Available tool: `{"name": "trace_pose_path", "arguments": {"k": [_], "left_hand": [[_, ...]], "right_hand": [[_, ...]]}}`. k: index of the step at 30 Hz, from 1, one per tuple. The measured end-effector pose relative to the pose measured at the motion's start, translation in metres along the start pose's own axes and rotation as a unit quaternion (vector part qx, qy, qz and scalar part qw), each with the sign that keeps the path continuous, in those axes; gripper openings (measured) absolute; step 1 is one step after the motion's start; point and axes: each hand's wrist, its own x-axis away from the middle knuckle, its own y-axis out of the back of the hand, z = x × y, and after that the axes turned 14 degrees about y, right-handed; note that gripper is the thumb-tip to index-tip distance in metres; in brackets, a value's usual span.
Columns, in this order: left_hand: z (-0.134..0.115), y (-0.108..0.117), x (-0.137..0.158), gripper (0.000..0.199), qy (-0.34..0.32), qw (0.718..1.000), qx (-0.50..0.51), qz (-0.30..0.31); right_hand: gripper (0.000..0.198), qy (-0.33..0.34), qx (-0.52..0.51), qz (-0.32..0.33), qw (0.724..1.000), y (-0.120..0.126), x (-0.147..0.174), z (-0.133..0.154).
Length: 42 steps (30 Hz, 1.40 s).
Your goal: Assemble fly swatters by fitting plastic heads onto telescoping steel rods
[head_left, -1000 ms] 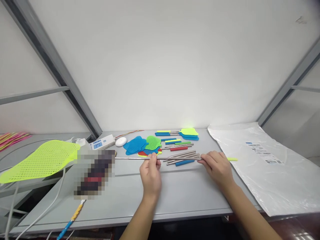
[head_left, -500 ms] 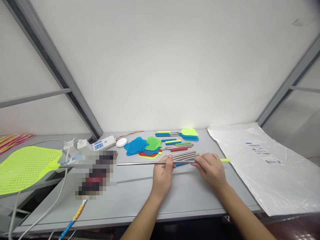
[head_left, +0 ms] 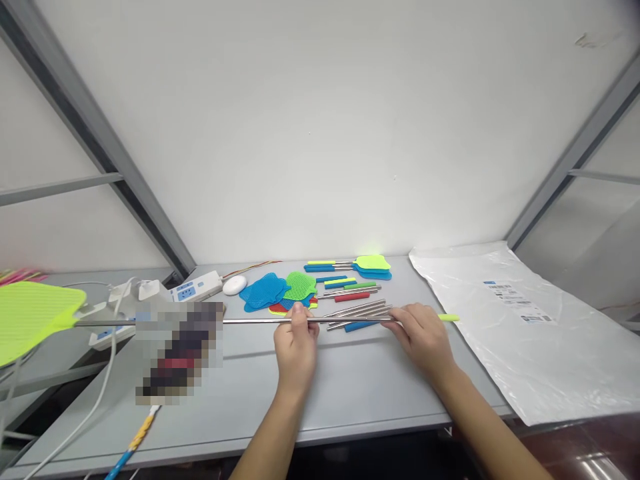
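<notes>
A fly swatter (head_left: 250, 321) with a long metal telescopic rod is held level across the table by both hands. Its yellow-green mesh head (head_left: 37, 320) reaches past the left table edge, and its yellow-green handle end sticks out on the right. My left hand (head_left: 297, 347) is closed around the middle of the rod, thumb on top. My right hand (head_left: 423, 337) grips it near the handle, which the fingers partly hide. Just behind the rod, between the hands, lie several loose metal rods (head_left: 363, 310) and a blue handle (head_left: 359, 327).
Loose blue and green swatter heads (head_left: 301, 285) lie mid-table, with coloured handles (head_left: 353, 297) beside them. Folded swatters (head_left: 373, 264) rest near the wall. Power strips (head_left: 197, 288), cables and a white round object (head_left: 235, 285) are at left. A white plastic bag (head_left: 525, 360) covers the right end.
My left hand has slid left, away from my right hand, and the swatter's head has moved further left. The right hand stays near the handle. The view has shifted slightly.
</notes>
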Motion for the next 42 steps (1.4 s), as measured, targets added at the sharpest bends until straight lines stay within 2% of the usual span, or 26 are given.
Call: {"name": "trace_pose_path", "arguments": {"k": [3,6,12,14,19,23,27,31,37,39,42], "left_hand": [[-0.002,0.0,-0.002,0.05,-0.031,0.998,0.038,-0.025],[0.0,-0.004,-0.003,0.05,-0.03,0.999,0.029,-0.023],[0.007,-0.021,0.007,0.047,0.031,0.985,-0.113,0.122],[0.005,-0.022,0.008,0.049,0.026,0.987,-0.111,0.113],[-0.002,-0.009,-0.003,0.05,0.004,0.998,-0.051,0.034],[-0.003,-0.004,-0.01,0.048,-0.013,0.999,-0.03,0.036],[0.0,-0.008,-0.009,0.046,-0.013,0.999,-0.016,0.045],[0.007,-0.013,-0.004,0.043,-0.015,0.994,-0.05,0.099],[0.02,-0.022,0.005,0.034,-0.004,0.966,-0.107,0.234],[0.018,-0.018,0.003,0.035,-0.003,0.969,-0.103,0.224],[0.008,0.001,-0.009,0.041,-0.002,0.993,0.014,0.114]], "right_hand": [[0.005,-0.035,-0.026,-0.015,0.999,-0.005,-0.001,0.002],[0.007,-0.036,-0.024,-0.013,0.999,-0.007,-0.002,0.005],[0.011,-0.022,0.014,0.007,1.0,-0.003,-0.006,0.011],[0.011,-0.007,0.024,0.013,1.0,0.0,-0.004,0.01],[0.012,0.008,0.054,0.016,0.998,0.008,0.005,-0.002],[0.016,-0.004,0.061,0.026,0.998,0.014,0.016,-0.011],[0.013,-0.047,0.042,0.022,0.998,0.016,0.02,-0.009],[0.012,-0.071,0.019,-0.014,0.997,0.01,0.007,0.005],[0.01,-0.022,0.002,-0.03,0.999,-0.005,-0.02,0.036],[0.007,-0.023,0.026,-0.025,0.999,-0.006,-0.02,0.035],[0.006,-0.04,0.064,-0.01,0.997,-0.001,-0.01,0.02]]}}
